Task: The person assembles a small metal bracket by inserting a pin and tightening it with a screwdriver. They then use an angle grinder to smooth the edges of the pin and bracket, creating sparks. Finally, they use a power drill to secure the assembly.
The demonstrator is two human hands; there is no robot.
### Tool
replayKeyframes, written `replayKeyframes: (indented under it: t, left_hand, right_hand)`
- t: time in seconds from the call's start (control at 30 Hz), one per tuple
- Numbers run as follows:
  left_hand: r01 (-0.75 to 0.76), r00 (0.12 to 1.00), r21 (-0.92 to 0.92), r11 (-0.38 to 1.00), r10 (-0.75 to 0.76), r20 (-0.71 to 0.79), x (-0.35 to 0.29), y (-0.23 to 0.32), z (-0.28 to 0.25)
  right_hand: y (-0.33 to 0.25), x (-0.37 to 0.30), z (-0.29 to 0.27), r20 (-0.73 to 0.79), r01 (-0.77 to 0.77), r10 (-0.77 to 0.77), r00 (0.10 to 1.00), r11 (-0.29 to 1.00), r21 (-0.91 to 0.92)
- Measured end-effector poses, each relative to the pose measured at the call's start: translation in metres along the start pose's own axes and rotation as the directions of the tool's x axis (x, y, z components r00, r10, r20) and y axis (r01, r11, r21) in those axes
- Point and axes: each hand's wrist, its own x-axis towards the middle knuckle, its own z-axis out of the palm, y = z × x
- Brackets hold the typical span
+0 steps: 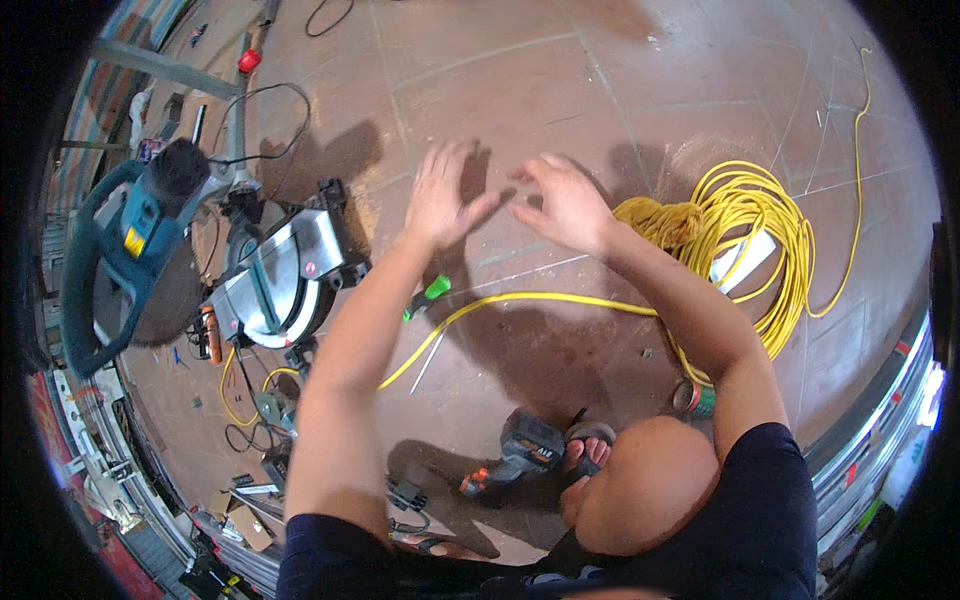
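Observation:
Over the reddish tiled floor, both my hands are raised in front of me. My left hand (445, 195) has its fingers stretched out and its thumb apart, with nothing in it. Facing it across a small gap, my right hand (562, 205) is loosely curved, thumb and fingers apart, and I see nothing held there. Left of my left forearm stands a mitre saw (275, 275) with a teal motor housing and a round blade. A bright green-handled tool (437, 288) lies just below my left hand. The yellow hose (540, 296) runs across the floor beneath my arms.
A coil of yellow hose (800, 250) lies to the right. By my foot is a black and orange cordless tool (530, 440), with a can (692, 397) farther right. Long metal profiles (865, 420) line the right edge. A small cardboard box (250, 527) sits lower left.

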Motion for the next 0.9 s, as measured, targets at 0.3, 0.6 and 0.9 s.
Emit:
replayKeyframes:
  t: [0.3, 0.6, 0.9]
  left_hand:
    - [0.394, 0.918, 0.237, 0.888, -0.392, -0.057, 0.065, -0.009, 0.072]
    - [0.494, 0.833, 0.231, 0.838, -0.532, 0.152, 0.08, -0.009, 0.055]
    - [0.501, 0.824, 0.164, 0.85, -0.526, 0.211, 0.075, -0.015, 0.05]
  right_hand:
    - [0.191, 0.225, -0.034, -0.217, -0.158, 0.045, 0.975, 0.828, -0.538]
    - [0.271, 0.425, -0.115, -0.108, -0.36, 0.405, 0.908, 0.62, -0.697]
    - [0.248, 0.434, -0.081, 0.035, -0.3, 0.463, 0.886, 0.628, -0.718]
